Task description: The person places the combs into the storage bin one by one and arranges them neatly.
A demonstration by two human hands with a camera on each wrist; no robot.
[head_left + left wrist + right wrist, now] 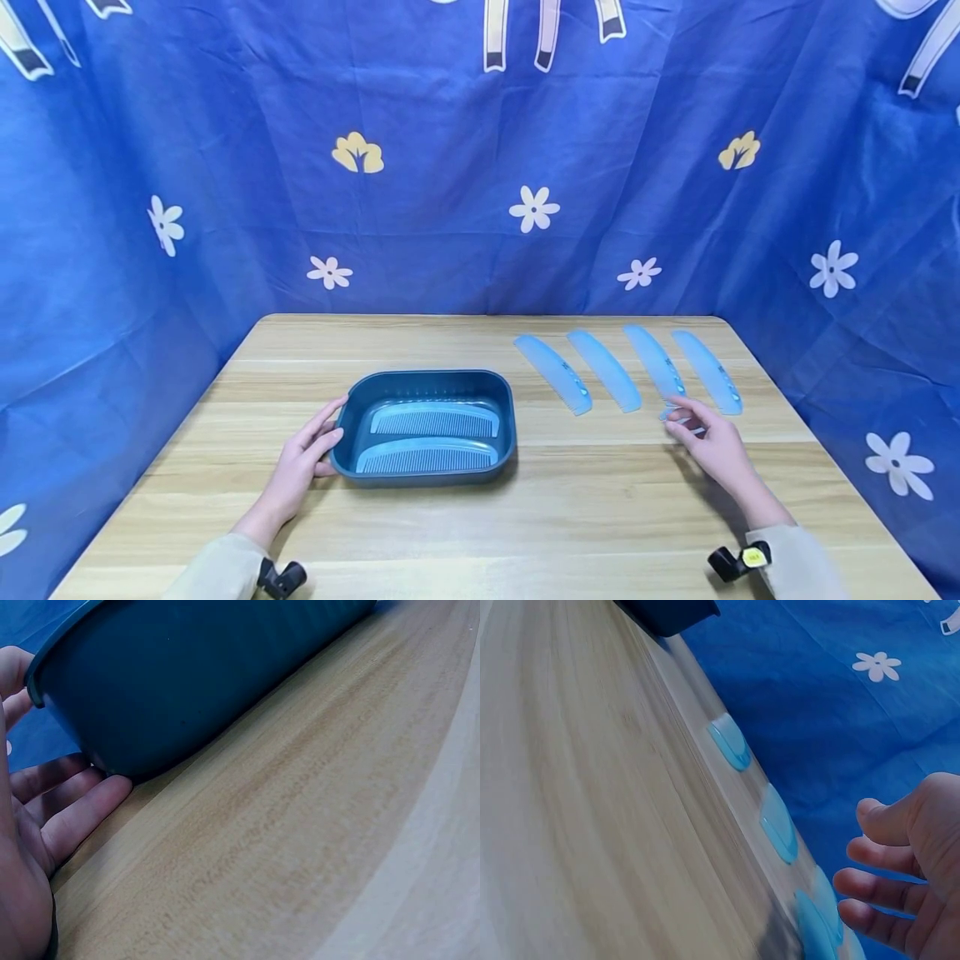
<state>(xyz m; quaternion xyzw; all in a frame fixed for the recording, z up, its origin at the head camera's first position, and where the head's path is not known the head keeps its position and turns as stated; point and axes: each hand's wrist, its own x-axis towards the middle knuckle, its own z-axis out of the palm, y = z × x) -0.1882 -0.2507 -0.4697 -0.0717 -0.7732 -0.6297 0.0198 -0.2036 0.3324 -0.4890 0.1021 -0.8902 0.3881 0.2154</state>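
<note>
My left hand (303, 458) rests against the left side of a dark teal plastic basin (423, 481). In the left wrist view, its fingers (86, 814) touch the basin's outer wall near the base, and others lie by the rim. Two light blue combs lie inside, a rear comb (435, 412) and a front comb (427, 450). My right hand (712, 446) hovers at the near end of a comb row, thumb and fingers apart. A comb piece (665, 414) shows at its fingertips, mostly hidden by the hand. In the right wrist view nothing is visibly gripped.
Several light blue combs lie slanted right of the basin: the leftmost comb (552, 375), another comb (604, 371), a third comb (654, 360) and the rightmost comb (707, 372). They rest on a wooden table (600, 517). A blue patterned curtain (450, 208) encloses its back and sides.
</note>
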